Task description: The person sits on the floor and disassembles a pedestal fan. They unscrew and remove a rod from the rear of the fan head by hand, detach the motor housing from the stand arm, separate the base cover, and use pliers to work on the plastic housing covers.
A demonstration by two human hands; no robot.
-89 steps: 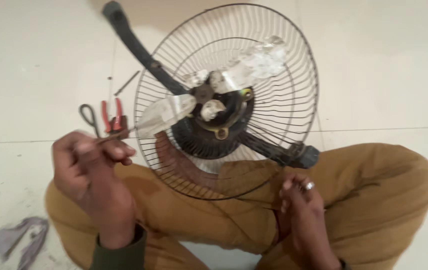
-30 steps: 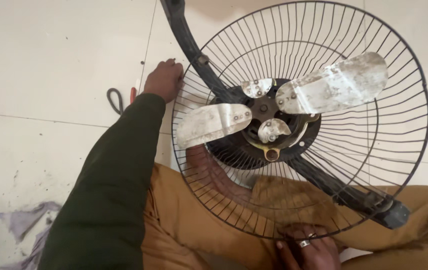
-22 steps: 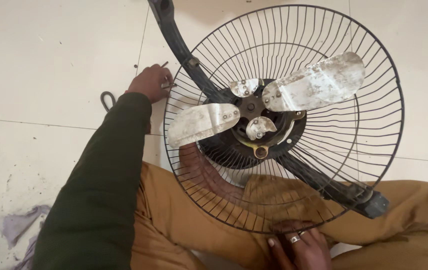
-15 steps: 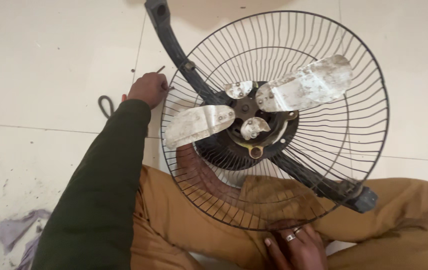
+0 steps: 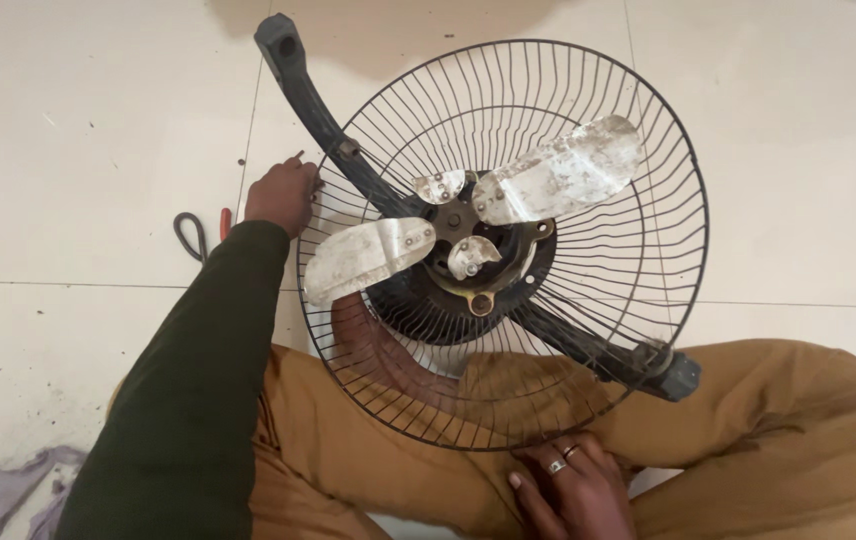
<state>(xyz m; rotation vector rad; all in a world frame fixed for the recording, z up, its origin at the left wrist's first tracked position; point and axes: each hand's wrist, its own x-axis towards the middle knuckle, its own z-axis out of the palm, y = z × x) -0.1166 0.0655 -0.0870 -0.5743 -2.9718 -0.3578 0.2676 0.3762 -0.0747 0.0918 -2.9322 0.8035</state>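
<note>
Now, left hand [image 5: 282, 193]: on the floor tiles [image 5: 78, 150] beside the fan cage [image 5: 648, 200], fingers curled, perhaps on something small.
Right hand [image 5: 573, 487]: gripping the cage's near rim.
Fan: resting across the lap.

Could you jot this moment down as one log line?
left hand: on floor beside fan guard | right hand: on guard's near rim | fan: across lap | pliers: on floor
</note>
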